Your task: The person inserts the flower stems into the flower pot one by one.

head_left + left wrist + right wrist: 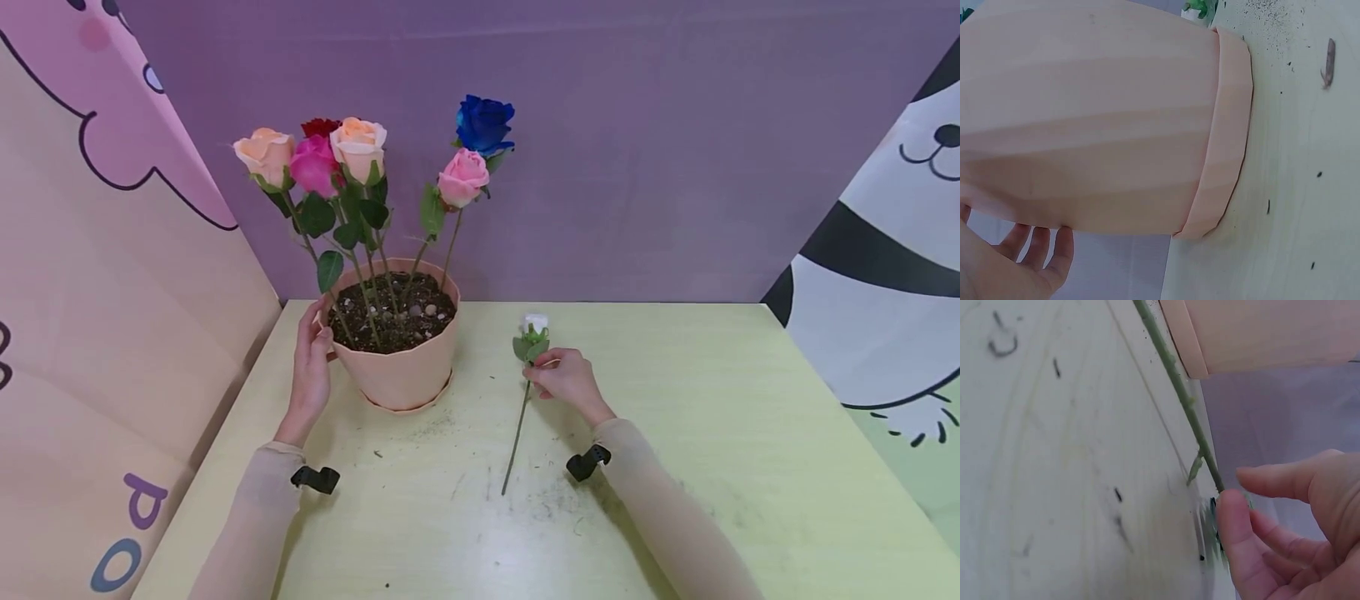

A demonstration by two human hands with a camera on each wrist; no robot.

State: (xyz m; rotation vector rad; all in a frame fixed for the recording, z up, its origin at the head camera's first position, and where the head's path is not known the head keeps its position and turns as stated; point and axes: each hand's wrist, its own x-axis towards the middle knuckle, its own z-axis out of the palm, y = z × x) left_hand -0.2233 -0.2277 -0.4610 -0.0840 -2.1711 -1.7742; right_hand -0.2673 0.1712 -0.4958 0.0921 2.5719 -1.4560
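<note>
A pale pink flowerpot [397, 375] full of dark soil [401, 321] stands at the left of the table. My left hand [309, 375] rests against its left side near the rim, and in the left wrist view several fingertips touch the pot wall [1104, 125]. To the right of the pot, my right hand [566, 379] pinches a white rose [536, 322] by the stem just below its leaves. The rose's long stem [1175, 381] slants toward the table front, with a thin shadow beside it. Its bloom is out of clear sight in the right wrist view.
Peach roses [358, 150], a magenta rose [315, 165], a red flower [320, 127], a pink rose [462, 177] and a blue rose [485, 125] stand in the pot. Soil crumbs [435, 425] dot the table [712, 375]. A purple backdrop [637, 167] rises behind.
</note>
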